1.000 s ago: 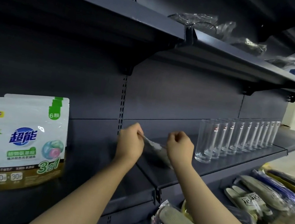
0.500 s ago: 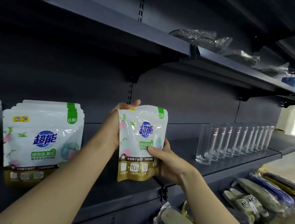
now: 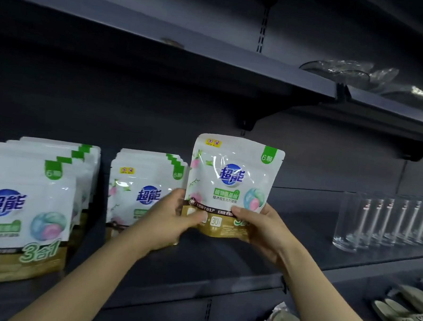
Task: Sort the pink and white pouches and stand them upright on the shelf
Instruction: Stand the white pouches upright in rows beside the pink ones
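Holding white pouch upright, above shelf, front facing camera. Left hand grip closed on pouch's lower left corner; right hand grip closed on lower right corner, thumbs across gold band. Just left of left grip: upright pouch stack on shelf. Further left: bigger pouch row. Well right of right grip: drinking glasses in row.

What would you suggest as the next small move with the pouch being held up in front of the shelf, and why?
Probably lower the pouch onto the shelf, upright. Both the left hand and right hand hold its bottom edge above the bare boards, just right of the nearest standing row, whose pouches face the same way.
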### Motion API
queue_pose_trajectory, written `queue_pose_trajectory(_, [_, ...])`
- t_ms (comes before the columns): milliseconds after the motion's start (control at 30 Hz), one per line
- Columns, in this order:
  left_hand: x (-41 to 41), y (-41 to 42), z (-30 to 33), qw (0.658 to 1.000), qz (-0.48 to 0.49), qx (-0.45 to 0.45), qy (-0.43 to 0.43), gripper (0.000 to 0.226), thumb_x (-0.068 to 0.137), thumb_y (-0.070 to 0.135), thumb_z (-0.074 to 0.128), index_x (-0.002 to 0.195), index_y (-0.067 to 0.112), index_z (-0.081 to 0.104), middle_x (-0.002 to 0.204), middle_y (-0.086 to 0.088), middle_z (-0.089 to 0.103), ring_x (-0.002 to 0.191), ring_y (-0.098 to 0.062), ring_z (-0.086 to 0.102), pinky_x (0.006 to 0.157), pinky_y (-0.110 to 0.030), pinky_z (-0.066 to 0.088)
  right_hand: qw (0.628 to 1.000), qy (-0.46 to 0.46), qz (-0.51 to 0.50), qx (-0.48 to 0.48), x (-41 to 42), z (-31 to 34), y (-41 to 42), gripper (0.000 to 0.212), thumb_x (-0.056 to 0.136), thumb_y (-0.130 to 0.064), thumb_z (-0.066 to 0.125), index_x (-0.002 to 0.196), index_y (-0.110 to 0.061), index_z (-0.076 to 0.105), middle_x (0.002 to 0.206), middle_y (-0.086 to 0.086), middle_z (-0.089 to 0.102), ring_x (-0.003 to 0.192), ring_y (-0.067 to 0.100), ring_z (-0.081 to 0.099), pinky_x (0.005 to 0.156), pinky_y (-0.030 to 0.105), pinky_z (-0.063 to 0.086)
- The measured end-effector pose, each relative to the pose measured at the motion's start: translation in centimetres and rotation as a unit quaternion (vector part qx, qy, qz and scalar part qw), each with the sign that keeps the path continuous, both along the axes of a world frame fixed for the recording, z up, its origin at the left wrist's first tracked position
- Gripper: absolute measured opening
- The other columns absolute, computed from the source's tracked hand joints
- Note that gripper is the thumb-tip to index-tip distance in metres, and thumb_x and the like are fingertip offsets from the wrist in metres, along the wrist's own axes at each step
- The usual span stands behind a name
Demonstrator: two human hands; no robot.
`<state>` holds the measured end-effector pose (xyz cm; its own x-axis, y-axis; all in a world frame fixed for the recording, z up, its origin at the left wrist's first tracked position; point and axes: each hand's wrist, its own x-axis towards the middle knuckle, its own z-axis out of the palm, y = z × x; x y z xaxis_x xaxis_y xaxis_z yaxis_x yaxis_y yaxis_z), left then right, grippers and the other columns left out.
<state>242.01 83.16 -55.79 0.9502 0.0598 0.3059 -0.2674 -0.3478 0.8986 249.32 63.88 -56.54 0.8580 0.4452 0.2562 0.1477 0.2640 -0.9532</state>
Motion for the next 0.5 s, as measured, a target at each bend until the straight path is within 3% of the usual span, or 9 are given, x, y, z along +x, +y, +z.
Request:
queue_pose_trajectory(100, [-0.8, 1.1, -2.2, 0.999, 0.037, -0.016, -0.009, 0.041, 0.080, 0.027, 0.068, 0.112, 0.039, 0.045, 0.117, 0.007, 0.062, 0.110, -0.015, 0.060, 0.095, -0.042, 0.051, 1.000, -0.004, 0.017, -0.004, -0.8, -0.6, 2.5, 0.042, 0.079, 0.000, 0.066, 0.120, -0.002, 0.059, 0.114, 0.016, 0.069, 0.096, 0.027, 0.069, 0.081, 0.041, 0.058])
queue_pose_trajectory(133, [-1.0, 1.6, -2.5, 0.999, 0.045, -0.025, -0.012, 0.042, 0.080, 0.026, 0.068, 0.113, 0.039, 0.044, 0.118, 0.006, 0.061, 0.112, -0.017, 0.059, 0.095, -0.043, 0.051, 1.000, -0.005, 0.019, -0.006, -1.0, -0.8, 3.3, 0.041, 0.080, 0.000, 0.065, 0.120, -0.001, 0.058, 0.114, 0.016, 0.069, 0.095, 0.027, 0.069, 0.080, 0.040, 0.058])
queue_pose_trajectory(233, [-2.2, 2.7, -2.5, 0.996, 0.080, 0.005, -0.034, 0.044, 0.088, 0.013, 0.060, 0.126, 0.022, 0.039, 0.122, 0.005, 0.055, 0.109, -0.011, 0.054, 0.077, -0.015, 0.054, 1.000, -0.017, 0.024, -0.006, -1.7, -1.3, 5.3, 0.039, 0.081, 0.003, 0.063, 0.120, 0.001, 0.058, 0.113, 0.016, 0.069, 0.093, 0.024, 0.070, 0.080, 0.036, 0.059])
queue_pose_trajectory(267, [-2.6, 3.0, -2.5, 0.995, 0.094, 0.015, -0.038, 0.043, 0.090, 0.012, 0.058, 0.127, 0.018, 0.039, 0.123, 0.004, 0.054, 0.108, -0.011, 0.053, 0.074, -0.013, 0.052, 0.999, -0.022, 0.025, -0.010, -1.9, -1.4, 5.9, 0.040, 0.081, 0.003, 0.063, 0.121, 0.001, 0.058, 0.114, 0.016, 0.069, 0.094, 0.024, 0.070, 0.081, 0.035, 0.059])
queue_pose_trajectory(367, [-3.4, 4.8, -3.0, 0.989, 0.132, 0.060, -0.023, 0.044, 0.088, 0.019, 0.061, 0.126, 0.021, 0.039, 0.127, 0.004, 0.054, 0.116, -0.014, 0.051, 0.099, -0.033, 0.046, 0.996, -0.057, 0.024, -0.063, -2.0, -1.9, 7.4, 0.041, 0.081, -0.005, 0.069, 0.120, -0.006, 0.060, 0.114, 0.009, 0.070, 0.102, 0.023, 0.069, 0.090, 0.039, 0.055])
queue_pose_trajectory(500, [-4.5, 6.4, -4.5, 0.983, 0.164, 0.084, -0.005, 0.053, 0.084, 0.015, 0.065, 0.131, 0.018, 0.041, 0.130, 0.001, 0.054, 0.117, -0.015, 0.051, 0.095, -0.028, 0.043, 0.982, -0.101, -0.022, -0.156, -1.9, -3.0, 9.2, 0.041, 0.075, -0.018, 0.076, 0.114, -0.018, 0.063, 0.109, -0.002, 0.073, 0.099, 0.015, 0.070, 0.092, 0.039, 0.054])
